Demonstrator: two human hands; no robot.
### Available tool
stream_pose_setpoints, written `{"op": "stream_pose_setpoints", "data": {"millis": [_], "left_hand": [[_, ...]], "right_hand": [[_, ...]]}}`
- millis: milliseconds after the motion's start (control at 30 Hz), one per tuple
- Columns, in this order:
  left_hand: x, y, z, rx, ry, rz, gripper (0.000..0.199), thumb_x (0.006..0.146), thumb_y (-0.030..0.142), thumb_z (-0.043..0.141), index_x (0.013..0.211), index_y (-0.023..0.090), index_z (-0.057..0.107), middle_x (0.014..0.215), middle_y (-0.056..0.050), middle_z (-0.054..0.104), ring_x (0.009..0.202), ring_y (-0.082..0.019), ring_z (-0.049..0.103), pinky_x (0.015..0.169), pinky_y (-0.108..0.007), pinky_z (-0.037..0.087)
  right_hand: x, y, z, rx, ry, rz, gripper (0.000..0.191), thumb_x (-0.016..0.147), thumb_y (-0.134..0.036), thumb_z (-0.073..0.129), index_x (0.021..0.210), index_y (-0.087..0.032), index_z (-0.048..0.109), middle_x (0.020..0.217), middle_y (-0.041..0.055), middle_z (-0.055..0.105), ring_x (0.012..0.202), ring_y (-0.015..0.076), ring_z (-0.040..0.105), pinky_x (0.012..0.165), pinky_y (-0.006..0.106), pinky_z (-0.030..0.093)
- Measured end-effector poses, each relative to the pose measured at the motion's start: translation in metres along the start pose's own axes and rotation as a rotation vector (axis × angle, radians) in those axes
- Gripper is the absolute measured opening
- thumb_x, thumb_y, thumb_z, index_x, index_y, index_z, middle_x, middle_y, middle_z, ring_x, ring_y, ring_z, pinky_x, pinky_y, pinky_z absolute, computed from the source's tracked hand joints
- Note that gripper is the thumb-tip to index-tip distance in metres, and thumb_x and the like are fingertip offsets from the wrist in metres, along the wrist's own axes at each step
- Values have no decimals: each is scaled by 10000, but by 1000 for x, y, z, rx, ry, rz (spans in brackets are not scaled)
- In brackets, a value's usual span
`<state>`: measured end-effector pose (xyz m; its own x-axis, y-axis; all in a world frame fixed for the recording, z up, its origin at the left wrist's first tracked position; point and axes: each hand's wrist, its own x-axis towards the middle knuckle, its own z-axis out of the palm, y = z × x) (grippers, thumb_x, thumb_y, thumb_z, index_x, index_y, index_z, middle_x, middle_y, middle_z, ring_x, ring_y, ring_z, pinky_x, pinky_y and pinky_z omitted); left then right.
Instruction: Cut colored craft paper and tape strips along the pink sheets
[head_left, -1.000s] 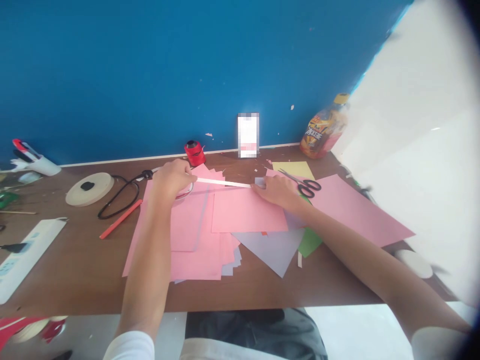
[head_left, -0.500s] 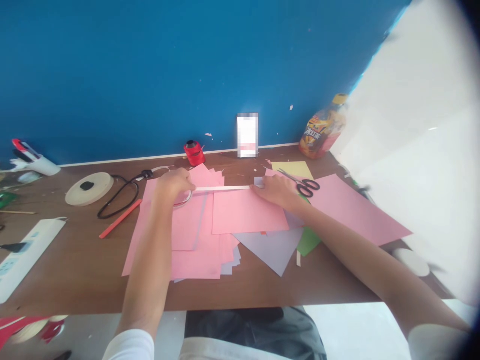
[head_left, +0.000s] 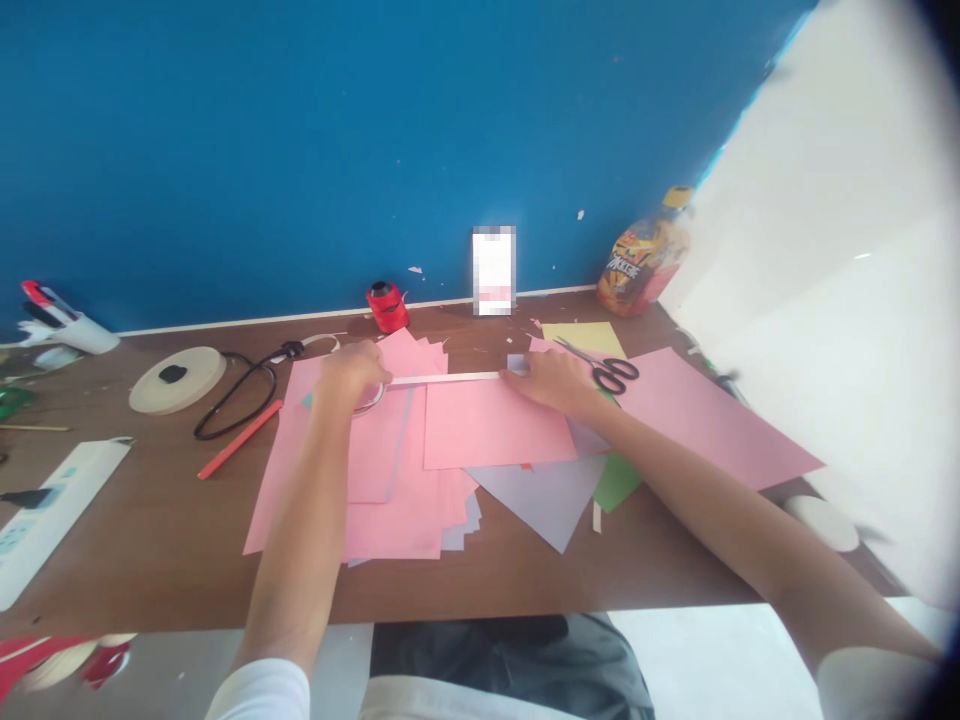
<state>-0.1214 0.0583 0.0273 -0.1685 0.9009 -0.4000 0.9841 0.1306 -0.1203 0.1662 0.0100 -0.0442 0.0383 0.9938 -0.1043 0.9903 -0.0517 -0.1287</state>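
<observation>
A narrow white strip of tape (head_left: 446, 378) is stretched taut along the far edge of a small pink paper sheet (head_left: 495, 430). My left hand (head_left: 351, 368) is closed on the tape roll (head_left: 369, 403), which peeks out below the fingers; the strip runs from there to the right. At the strip's other end, my right hand (head_left: 551, 380) holds it with thumb and fingertips, low over the sheet's far right corner. Black-handled scissors (head_left: 611, 375) lie just right of that hand. Under my left forearm is a stack of larger pink sheets (head_left: 397, 525).
Lilac paper (head_left: 544, 500), green paper (head_left: 619, 483) and another pink sheet (head_left: 705, 420) lie around. Along the wall stand a red thread spool (head_left: 388, 307), a phone (head_left: 494, 270) and a bottle (head_left: 645, 255). A black cable (head_left: 214, 405) and power strip (head_left: 64, 510) are at left.
My left hand has shifted very slightly, and a bit of blue-green now shows beside its wrist. The tape and my right hand stay practically in place.
</observation>
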Motion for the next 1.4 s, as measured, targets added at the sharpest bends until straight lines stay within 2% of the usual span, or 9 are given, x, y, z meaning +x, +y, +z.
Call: {"op": "stream_pose_setpoints", "data": {"millis": [333,633,833,1000,1100,1133,1200,1300,1400], "left_hand": [[-3,14,3,75,15,-22,334,749,329,657,1057,209,701,1214,-122,707,1047,-301,673,776,-333,518],[1,16,9,102,65,7,375,748,311,673,1105,200,703,1244,-144,695,1087,-326,666,852,-377,527],[-1,14,6,86,22,-2,399,733,315,672,1117,208,688,1261,-133,688,1086,-331,666,825,-378,535],[-1,8,2,69,5,11,376,749,363,656,1096,222,681,1275,-118,684,1080,-300,669,782,-327,525],[-2,8,0,67,-4,13,358,725,354,683,1058,221,691,1213,-121,710,1029,-297,683,745,-320,521],[-3,8,0,63,-10,14,341,719,348,689,1035,220,697,1170,-121,725,1002,-295,690,735,-320,519],[-3,9,0,50,-16,17,304,718,336,692,997,217,705,1071,-121,747,956,-289,698,729,-321,516],[-3,10,0,35,-14,16,283,715,312,697,979,211,704,1003,-125,753,928,-293,700,745,-341,516],[-3,10,-1,28,-20,15,285,700,306,710,966,204,703,994,-128,751,901,-301,705,752,-357,516]], "right_hand": [[0,1,1,21,-1,-2,658,887,-698,399,1027,-138,713,1008,188,712,966,339,670,801,393,478],[1,1,0,27,-6,-2,626,886,-681,415,1024,-148,713,1023,190,713,963,340,674,789,390,475],[-1,0,-3,14,-20,3,628,898,-680,400,1048,-153,707,1058,192,710,989,336,669,802,389,468],[-7,-4,1,-38,23,-21,573,941,-613,375,1045,-144,687,983,177,704,944,329,661,752,378,455],[-10,-7,9,-66,118,-187,359,988,-352,384,1158,-150,628,1042,151,684,969,280,625,745,348,438],[-10,-7,11,-77,159,-297,327,983,-235,370,1193,-155,609,1098,146,667,1001,260,605,767,339,432],[-9,-7,15,-115,201,-550,383,953,-74,336,1214,-155,605,1182,141,624,1056,233,562,832,328,419],[-7,-3,16,-188,173,-791,403,948,-25,336,1208,-129,627,1180,140,597,1065,229,535,888,333,408],[-8,0,13,-251,194,-839,391,955,-25,352,1234,-104,614,1171,154,585,1067,233,526,862,339,414]]}}
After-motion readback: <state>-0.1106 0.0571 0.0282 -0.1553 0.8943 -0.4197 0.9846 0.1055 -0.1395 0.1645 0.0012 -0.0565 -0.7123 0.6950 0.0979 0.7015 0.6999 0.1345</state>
